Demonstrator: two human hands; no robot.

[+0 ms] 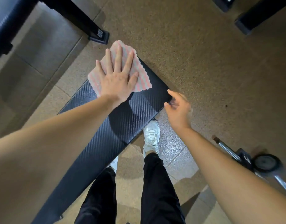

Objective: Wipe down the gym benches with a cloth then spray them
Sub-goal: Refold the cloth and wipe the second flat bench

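A black textured gym bench [123, 120] runs diagonally from the lower left to the centre of the head view. A pink and grey striped cloth [140, 73] lies flat on the bench's far end, overhanging its edge. My left hand [118, 78] presses flat on the cloth with fingers spread. My right hand [177, 107] hovers at the bench's right corner, fingers loosely curled and slightly blurred, holding nothing. No spray bottle is in view.
My legs in black trousers and white shoes [151, 136] stand beside the bench. A black equipment post [97, 33] is at the upper left, dark frames [245, 21] at the upper right, and a metal bar with a wheel [266, 162] at the right.
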